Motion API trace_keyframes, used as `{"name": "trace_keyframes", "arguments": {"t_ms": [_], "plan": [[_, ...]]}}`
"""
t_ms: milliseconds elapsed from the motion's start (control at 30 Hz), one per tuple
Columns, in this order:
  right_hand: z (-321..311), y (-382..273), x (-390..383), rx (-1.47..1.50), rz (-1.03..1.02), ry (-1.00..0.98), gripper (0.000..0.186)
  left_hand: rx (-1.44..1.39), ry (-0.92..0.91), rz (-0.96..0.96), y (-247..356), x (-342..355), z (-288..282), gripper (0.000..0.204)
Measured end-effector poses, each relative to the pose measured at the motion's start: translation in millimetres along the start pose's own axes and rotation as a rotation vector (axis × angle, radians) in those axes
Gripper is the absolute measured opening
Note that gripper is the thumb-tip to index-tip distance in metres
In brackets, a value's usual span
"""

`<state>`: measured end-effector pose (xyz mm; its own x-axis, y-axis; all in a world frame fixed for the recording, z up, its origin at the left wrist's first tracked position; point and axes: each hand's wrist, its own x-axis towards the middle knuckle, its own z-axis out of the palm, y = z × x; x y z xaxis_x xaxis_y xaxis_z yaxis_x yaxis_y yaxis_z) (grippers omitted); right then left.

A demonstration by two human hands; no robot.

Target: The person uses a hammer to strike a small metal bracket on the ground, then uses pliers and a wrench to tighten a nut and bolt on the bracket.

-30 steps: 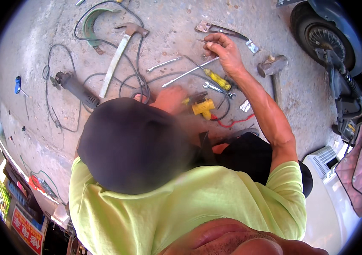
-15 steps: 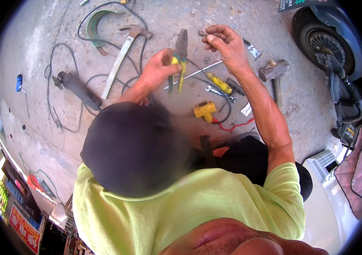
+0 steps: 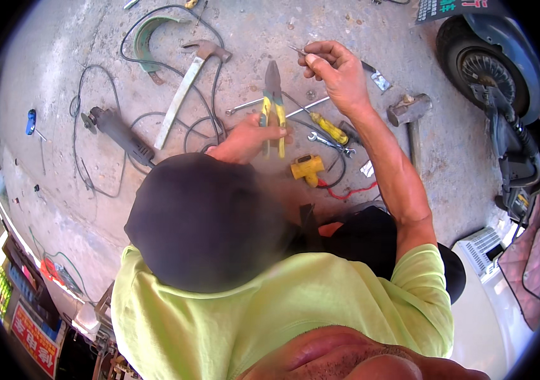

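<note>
My L hand (image 3: 247,138) grips pliers (image 3: 272,82) over the floor (image 3: 48,126); R hand (image 3: 343,77) pinches 1 thin pc (image 3: 295,49). I've a gap btwn the 2 hands, claw hammer (image 3: 183,96) edging L, short-handled hammer (image 3: 409,109) R.

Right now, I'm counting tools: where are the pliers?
In the head view, the pliers are in the left hand, above centre, between the claw hammer and the right hand.

Red sign (image 3: 34,339) lettered in white; dark panel (image 3: 453,9) in several colours.
</note>
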<state>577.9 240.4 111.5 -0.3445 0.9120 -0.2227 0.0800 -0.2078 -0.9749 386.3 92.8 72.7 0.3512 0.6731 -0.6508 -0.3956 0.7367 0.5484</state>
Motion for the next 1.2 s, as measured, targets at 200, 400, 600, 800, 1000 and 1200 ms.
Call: {"name": "trace_keyframes", "arguments": {"t_ms": [200, 400, 600, 800, 1000, 1200], "plan": [[-0.5, 5.8, 0.5, -0.023, -0.021, -0.002, 0.028, 0.234, 0.055, 0.132, -15.4, 2.3, -2.9, 0.021], [-1.1, 8.4, 1.3, -0.101, -0.037, 0.008, 0.026, 0.497, 0.082, 0.252, 14.5, 2.2, 5.5, 0.028], [2.5, 12.2, -1.1, -0.082, -0.001, -0.042, 0.025, 0.572, 0.081, 0.329, 12.6, 3.3, 3.2, 0.024], [5.8, 13.5, -1.3, -0.124, 0.002, -0.034, 0.024, 0.605, 0.115, 0.332, 11.6, 3.1, 1.5, 0.023], [1.4, 21.0, 0.8, -0.214, -0.057, -0.022, 0.026, 0.699, 0.130, 0.396, 16.1, 4.1, -0.7, 0.026], [0.1, 20.8, 2.5, -0.264, -0.088, -0.012, 0.028, 0.714, 0.134, 0.451, 13.9, 7.8, -1.9, 0.026]]}}
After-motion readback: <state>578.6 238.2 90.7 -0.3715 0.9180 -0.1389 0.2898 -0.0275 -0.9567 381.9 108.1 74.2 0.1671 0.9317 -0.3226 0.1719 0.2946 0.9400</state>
